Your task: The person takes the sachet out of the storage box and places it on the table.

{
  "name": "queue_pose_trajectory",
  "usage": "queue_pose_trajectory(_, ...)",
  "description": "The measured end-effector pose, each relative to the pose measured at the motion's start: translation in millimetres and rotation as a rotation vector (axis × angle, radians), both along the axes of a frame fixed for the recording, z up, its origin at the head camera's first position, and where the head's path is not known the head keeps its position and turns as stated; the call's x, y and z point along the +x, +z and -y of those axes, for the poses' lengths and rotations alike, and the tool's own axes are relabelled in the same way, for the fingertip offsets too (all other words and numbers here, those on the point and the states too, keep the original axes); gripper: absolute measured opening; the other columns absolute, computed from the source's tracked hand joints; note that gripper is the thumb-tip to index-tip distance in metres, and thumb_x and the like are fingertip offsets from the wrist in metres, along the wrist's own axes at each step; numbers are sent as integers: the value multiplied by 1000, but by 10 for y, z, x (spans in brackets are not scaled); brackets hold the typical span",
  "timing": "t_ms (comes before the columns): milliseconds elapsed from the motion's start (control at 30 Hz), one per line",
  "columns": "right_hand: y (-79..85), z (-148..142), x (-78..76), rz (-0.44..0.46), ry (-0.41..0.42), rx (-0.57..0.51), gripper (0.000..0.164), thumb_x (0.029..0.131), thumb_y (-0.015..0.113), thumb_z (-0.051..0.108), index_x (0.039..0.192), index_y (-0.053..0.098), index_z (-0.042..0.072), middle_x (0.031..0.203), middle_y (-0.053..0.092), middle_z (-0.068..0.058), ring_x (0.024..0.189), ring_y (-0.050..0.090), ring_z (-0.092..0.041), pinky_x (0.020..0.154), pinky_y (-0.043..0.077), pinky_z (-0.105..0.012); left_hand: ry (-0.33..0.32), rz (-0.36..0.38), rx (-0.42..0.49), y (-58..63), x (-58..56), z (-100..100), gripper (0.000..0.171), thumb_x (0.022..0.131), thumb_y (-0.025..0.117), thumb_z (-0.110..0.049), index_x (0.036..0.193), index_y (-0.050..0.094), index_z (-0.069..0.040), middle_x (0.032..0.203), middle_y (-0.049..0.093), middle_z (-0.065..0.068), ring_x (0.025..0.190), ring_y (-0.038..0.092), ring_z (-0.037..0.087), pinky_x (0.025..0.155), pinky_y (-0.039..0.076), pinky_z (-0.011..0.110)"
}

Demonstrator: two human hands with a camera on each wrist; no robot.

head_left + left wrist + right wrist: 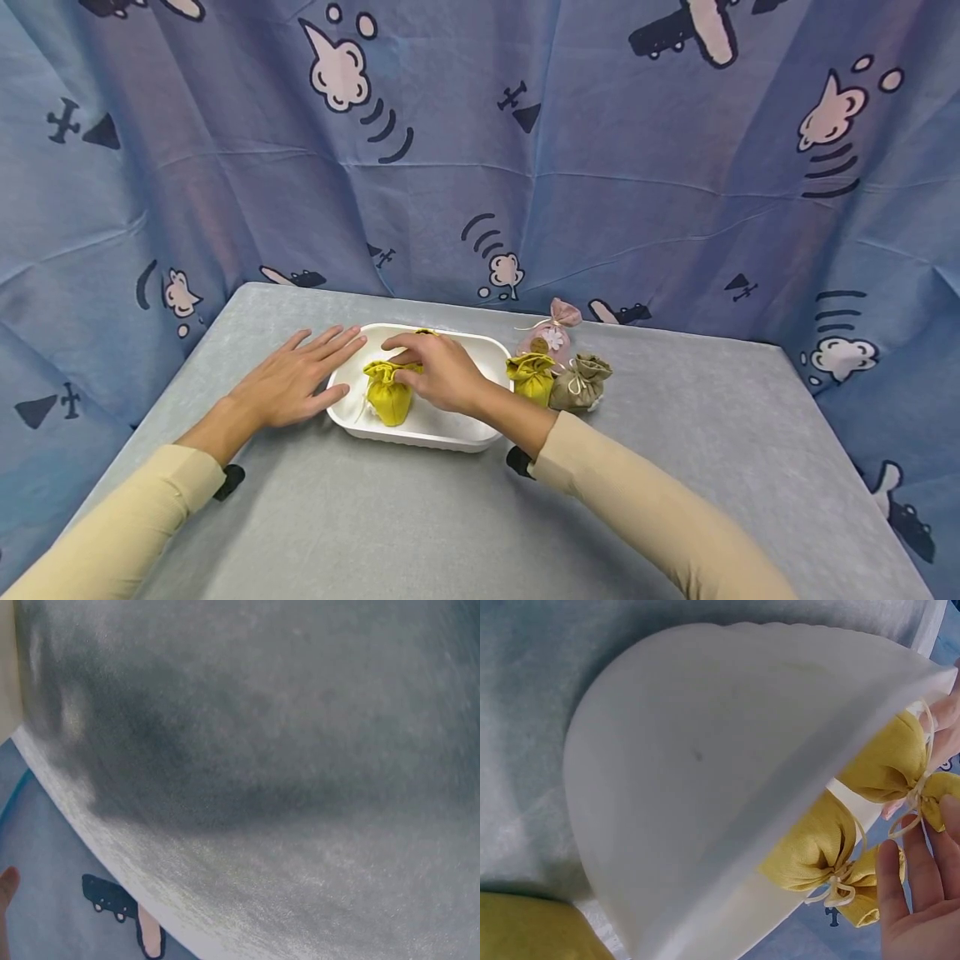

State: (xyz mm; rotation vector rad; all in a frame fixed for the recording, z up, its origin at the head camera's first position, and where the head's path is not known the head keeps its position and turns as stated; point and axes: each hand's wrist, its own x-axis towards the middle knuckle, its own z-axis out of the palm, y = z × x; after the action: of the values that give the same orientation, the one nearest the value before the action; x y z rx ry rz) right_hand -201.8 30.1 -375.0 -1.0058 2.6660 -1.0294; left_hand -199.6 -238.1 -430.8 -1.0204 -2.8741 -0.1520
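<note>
In the head view, my left hand [296, 379] lies with spread, straight fingers at the left rim of a white tray [442, 440]. Over the tray reaches my right hand [442, 371], its thumb and index finger apart beside the gathered top of a yellow drawstring pouch [390, 400]. A second yellow pouch [426, 332] shows mostly hidden behind that hand. From the right wrist, two yellow pouches [889, 761] with white cords stand in the tray, and the fingers [922, 870] are right at their ruffled tops. The left wrist view mainly shows shadowed tabletop.
Just right of the tray stand a yellow pouch [531, 379], an olive-brown pouch [581, 385] and a pink pouch [557, 337] with a white flower. A grey cloth covers the table [360, 517]. Behind it hangs a blue patterned curtain [450, 125].
</note>
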Motion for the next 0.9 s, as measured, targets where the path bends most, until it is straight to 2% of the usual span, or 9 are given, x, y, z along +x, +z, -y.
queue_pose_trajectory(333, -40, -31, -9, -17, -14, -82, 31, 90, 70, 0, 121, 69, 2, 110, 74, -9, 94, 73, -12, 87, 54, -26, 3, 16, -8, 2, -4, 3, 70, 101, 48, -46, 160, 24, -16, 163, 26, 4, 148, 28, 30, 115, 21, 61)
queue_pose_trajectory(600, -14, -68, 9, 6, -24, -90, 32, 90, 70, -1, 122, 69, 3, 109, 74, -9, 93, 73, -12, 86, 55, -25, 4, 19, -5, 11, -8, -2, 70, 102, 46, -47, 160, 23, -16, 164, 26, 5, 148, 28, 30, 115, 20, 61)
queue_pose_trajectory(900, 2, -195, 82, -8, -5, -107, 26, 89, 70, -3, 115, 71, -1, 103, 74, -8, 90, 73, -14, 82, 55, -21, 0, 22, -3, -1, 0, -4, 70, 102, 45, -48, 160, 22, -16, 164, 25, 5, 148, 27, 31, 115, 20, 61)
